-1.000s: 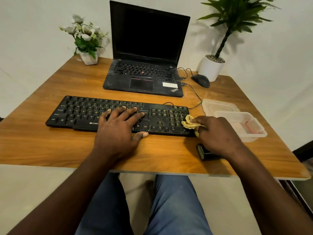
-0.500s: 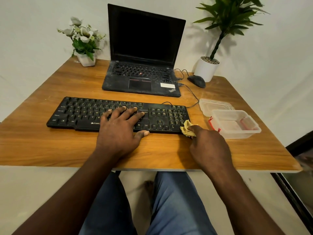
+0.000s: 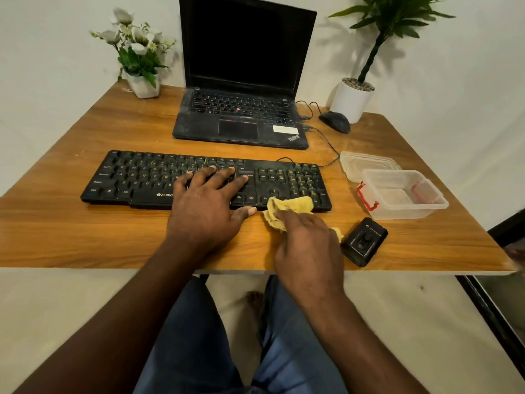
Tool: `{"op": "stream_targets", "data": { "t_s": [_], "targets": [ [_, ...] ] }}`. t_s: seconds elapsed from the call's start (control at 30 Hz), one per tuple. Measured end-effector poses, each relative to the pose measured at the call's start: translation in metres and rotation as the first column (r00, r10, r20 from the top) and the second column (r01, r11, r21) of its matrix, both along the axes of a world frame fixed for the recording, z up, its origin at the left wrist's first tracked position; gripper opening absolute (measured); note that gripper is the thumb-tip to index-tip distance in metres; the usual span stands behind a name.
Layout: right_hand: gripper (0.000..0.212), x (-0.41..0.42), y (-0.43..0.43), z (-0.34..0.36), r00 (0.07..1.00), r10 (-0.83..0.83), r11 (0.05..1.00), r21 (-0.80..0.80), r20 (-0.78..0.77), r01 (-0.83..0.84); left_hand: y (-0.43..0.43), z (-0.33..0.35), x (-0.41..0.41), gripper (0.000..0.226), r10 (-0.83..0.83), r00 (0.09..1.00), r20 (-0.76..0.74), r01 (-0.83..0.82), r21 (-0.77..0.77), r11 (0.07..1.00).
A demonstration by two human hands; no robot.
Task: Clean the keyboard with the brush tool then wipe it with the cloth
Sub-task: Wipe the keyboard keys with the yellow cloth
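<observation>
Right, the right hand (image 3: pixel 308 245) has its fingers curled round the yellow cloth (image 3: pixel 289 206), gripping it in a bunch, and the free end of that cloth is spilling up over the front edge of the keyboard (image 3: pixel 136 177), touching the lower keys near its right end. The left hand (image 3: pixel 207 206) is released, grasping nothing, lying flat with fingers spread straight across the middle keys, thumb stretched along the front rim and its tip just beside the cloth. The keyboard itself is black and lies across the wooden counter (image 3: pixel 71 228), its cable looping off the back. Just beside the right hand, near the counter's front edge, lies a small black tool (image 3: pixel 364 241), apart from the keyboard. Further right there is a clear plastic container (image 3: pixel 403 194) with a red clip, and its lid (image 3: pixel 366 163) tucked just behind it. Behind the keyboard an open laptop (image 3: pixel 241 120) faces us, screen dark, with a black mouse (image 3: pixel 334 121) to its right. A white pot of flowers (image 3: pixel 142 83) is at the back left, and a white pot with a green plant (image 3: pixel 350 99) at the back right, just behind the mouse.
</observation>
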State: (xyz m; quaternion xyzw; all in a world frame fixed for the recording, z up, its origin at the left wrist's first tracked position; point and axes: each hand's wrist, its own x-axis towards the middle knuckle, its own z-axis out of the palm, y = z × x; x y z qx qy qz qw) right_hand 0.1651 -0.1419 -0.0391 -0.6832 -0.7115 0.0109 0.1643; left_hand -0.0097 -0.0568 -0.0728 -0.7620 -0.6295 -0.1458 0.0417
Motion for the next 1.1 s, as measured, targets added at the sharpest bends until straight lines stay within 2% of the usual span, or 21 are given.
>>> {"op": "stream_targets", "data": {
  "t_s": [0.2,0.43,0.6,0.7,0.77,0.83,0.9,1.0,1.1],
  "targets": [
    [0.053,-0.025,0.003,-0.018,0.995,0.075,0.997,0.041,-0.067,-0.072,-0.001,0.002,-0.001,0.068,-0.016,1.000,0.002,0.016,-0.020,1.000],
    [0.052,0.013,0.001,-0.024,0.989,-0.105,0.986,0.119,-0.106,0.118,0.000,0.000,-0.001,0.074,-0.017,1.000,0.010,0.017,-0.004,1.000],
    [0.051,-0.018,0.006,-0.029,0.994,0.034,0.988,0.156,-0.104,-0.017,-0.002,0.002,-0.001,0.071,-0.046,0.999,0.008,0.046,-0.018,0.999],
    [0.052,-0.035,0.011,-0.025,0.990,0.090,0.983,0.171,-0.104,-0.071,-0.011,0.004,-0.021,0.074,-0.103,0.991,0.084,0.106,-0.035,0.994],
    [0.055,-0.037,0.014,-0.023,0.989,0.110,0.981,0.169,-0.103,-0.092,-0.021,0.005,-0.056,0.080,-0.004,0.987,0.162,0.005,-0.007,1.000],
    [0.055,-0.034,0.014,-0.025,0.989,0.114,0.978,0.183,-0.095,-0.095,-0.030,0.005,-0.102,0.090,0.211,0.949,0.236,-0.221,0.015,0.975],
    [0.054,-0.035,0.014,-0.029,0.989,0.121,0.973,0.207,-0.080,-0.102,-0.037,0.006,-0.142,0.110,0.410,0.877,0.252,-0.401,-0.087,0.912],
    [0.053,-0.051,0.017,-0.032,0.985,0.142,0.964,0.240,-0.099,-0.115,-0.041,0.010,-0.164,0.123,0.468,0.828,0.308,-0.403,-0.254,0.879],
    [0.046,-0.082,0.018,-0.032,0.964,0.245,0.944,0.253,-0.100,-0.213,-0.045,0.010,-0.166,0.122,0.479,0.797,0.368,-0.398,-0.278,0.874]
  ]
}}
